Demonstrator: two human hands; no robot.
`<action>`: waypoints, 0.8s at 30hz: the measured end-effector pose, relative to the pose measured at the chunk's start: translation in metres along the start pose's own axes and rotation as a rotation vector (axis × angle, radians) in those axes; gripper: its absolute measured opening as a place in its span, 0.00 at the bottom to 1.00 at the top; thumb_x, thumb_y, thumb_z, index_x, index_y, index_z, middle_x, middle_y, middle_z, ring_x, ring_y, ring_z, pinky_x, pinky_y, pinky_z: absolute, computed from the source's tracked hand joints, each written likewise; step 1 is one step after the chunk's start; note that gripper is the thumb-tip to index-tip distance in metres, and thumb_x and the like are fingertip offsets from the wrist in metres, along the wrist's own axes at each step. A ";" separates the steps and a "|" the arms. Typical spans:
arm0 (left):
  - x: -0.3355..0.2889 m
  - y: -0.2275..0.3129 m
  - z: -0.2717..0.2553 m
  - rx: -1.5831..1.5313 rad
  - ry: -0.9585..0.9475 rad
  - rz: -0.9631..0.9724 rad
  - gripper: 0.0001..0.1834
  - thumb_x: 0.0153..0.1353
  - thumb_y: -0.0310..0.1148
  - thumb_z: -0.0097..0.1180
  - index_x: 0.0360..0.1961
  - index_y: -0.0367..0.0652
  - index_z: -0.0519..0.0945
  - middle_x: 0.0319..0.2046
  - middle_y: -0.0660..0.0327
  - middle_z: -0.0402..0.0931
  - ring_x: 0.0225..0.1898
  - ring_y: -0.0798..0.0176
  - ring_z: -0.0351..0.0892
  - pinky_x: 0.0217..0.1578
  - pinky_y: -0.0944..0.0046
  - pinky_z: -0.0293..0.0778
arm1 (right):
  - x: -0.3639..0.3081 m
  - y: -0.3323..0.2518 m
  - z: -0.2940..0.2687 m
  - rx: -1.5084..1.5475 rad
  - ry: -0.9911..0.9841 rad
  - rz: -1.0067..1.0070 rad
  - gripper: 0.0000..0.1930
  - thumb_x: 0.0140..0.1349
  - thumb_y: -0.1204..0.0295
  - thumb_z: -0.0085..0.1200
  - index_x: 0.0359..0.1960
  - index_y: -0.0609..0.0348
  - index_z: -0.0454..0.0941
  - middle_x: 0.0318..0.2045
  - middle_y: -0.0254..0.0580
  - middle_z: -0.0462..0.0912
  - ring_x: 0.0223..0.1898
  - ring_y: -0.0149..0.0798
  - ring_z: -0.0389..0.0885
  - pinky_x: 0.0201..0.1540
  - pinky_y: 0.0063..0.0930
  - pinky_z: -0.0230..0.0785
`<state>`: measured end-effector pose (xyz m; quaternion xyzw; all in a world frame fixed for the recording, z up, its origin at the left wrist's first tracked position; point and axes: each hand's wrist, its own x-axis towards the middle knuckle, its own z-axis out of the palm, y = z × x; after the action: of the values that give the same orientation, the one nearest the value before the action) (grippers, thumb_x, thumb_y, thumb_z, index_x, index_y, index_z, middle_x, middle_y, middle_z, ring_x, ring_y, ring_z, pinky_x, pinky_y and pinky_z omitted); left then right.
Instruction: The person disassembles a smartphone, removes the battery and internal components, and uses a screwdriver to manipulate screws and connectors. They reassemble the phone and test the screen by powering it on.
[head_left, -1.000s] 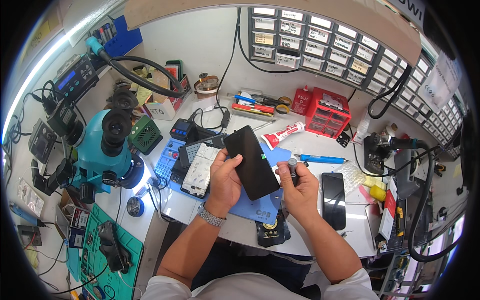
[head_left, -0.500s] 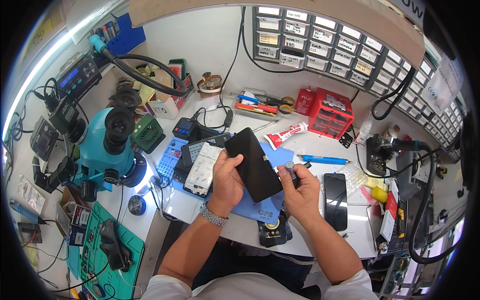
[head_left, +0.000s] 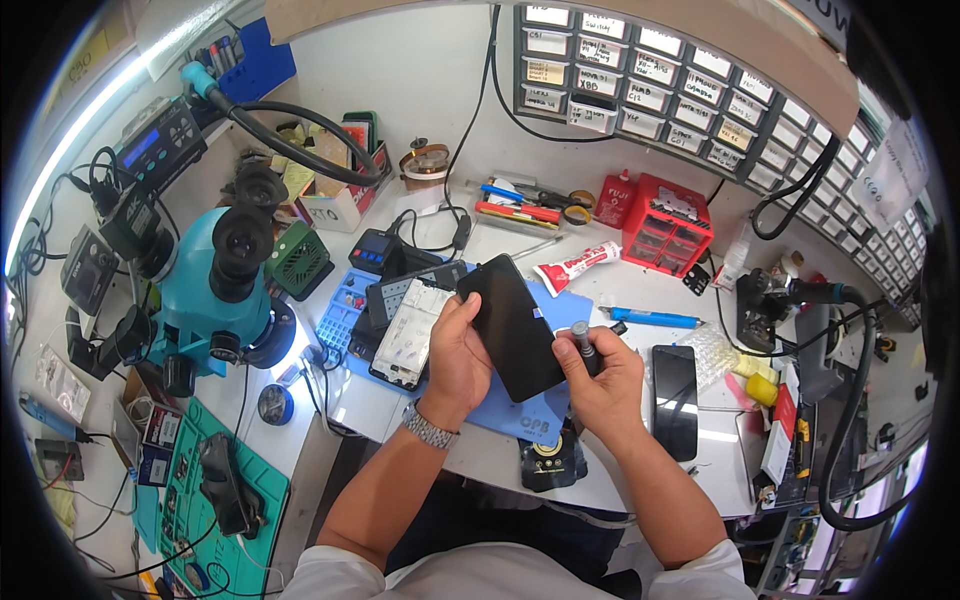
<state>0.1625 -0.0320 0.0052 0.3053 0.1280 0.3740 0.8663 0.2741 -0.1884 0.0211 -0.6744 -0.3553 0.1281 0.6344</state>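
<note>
A dark, glossy phone screen (head_left: pixel 516 335) is held tilted above the blue work mat (head_left: pixel 530 424). My left hand (head_left: pixel 458 362) grips its left edge, with the thumb on the front face. In my right hand (head_left: pixel 606 392) is a short grey screwdriver-like tool (head_left: pixel 583 340), its capped end pointing up and its tip hidden. The right thumb and fingers are at the screen's lower right edge. Beside my left hand lies an opened phone body (head_left: pixel 402 335) with a whitish inner surface. Another black phone (head_left: pixel 674 400) lies to the right of my right hand.
A teal microscope (head_left: pixel 205 290) stands at left, near a green mat (head_left: pixel 262 475). Behind my hands are a red-and-white tube (head_left: pixel 578 268), a red drawer box (head_left: pixel 668 230) and a tool tray (head_left: pixel 520 208). A blue pen-like tool (head_left: pixel 652 318) lies to the right.
The whole view has shifted slightly. Both hands keep their hold, and the screen is turned a little, with the small pale mark on it now looking bluish.
</note>
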 end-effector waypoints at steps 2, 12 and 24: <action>0.003 0.000 -0.001 0.027 0.002 -0.035 0.17 0.83 0.40 0.51 0.60 0.39 0.77 0.56 0.55 0.83 0.57 0.58 0.86 0.61 0.52 0.82 | 0.000 0.000 0.001 0.013 -0.014 0.039 0.10 0.71 0.70 0.72 0.44 0.65 0.88 0.34 0.35 0.87 0.34 0.23 0.81 0.38 0.21 0.74; 0.004 -0.009 -0.006 0.200 0.081 -0.034 0.19 0.77 0.30 0.65 0.60 0.36 0.72 0.53 0.51 0.84 0.51 0.59 0.88 0.53 0.57 0.87 | 0.001 0.003 -0.001 -0.060 -0.024 0.051 0.11 0.68 0.70 0.74 0.45 0.64 0.89 0.32 0.37 0.88 0.31 0.25 0.81 0.36 0.24 0.73; 0.002 -0.007 -0.001 0.111 0.045 -0.026 0.29 0.88 0.54 0.35 0.66 0.38 0.72 0.60 0.50 0.80 0.61 0.55 0.84 0.61 0.50 0.83 | 0.003 0.006 -0.004 -0.108 -0.048 0.128 0.11 0.70 0.74 0.71 0.50 0.66 0.89 0.36 0.36 0.92 0.37 0.24 0.85 0.43 0.21 0.78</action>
<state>0.1674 -0.0338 0.0004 0.3426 0.1720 0.3620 0.8497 0.2804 -0.1892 0.0172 -0.7257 -0.3331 0.1651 0.5790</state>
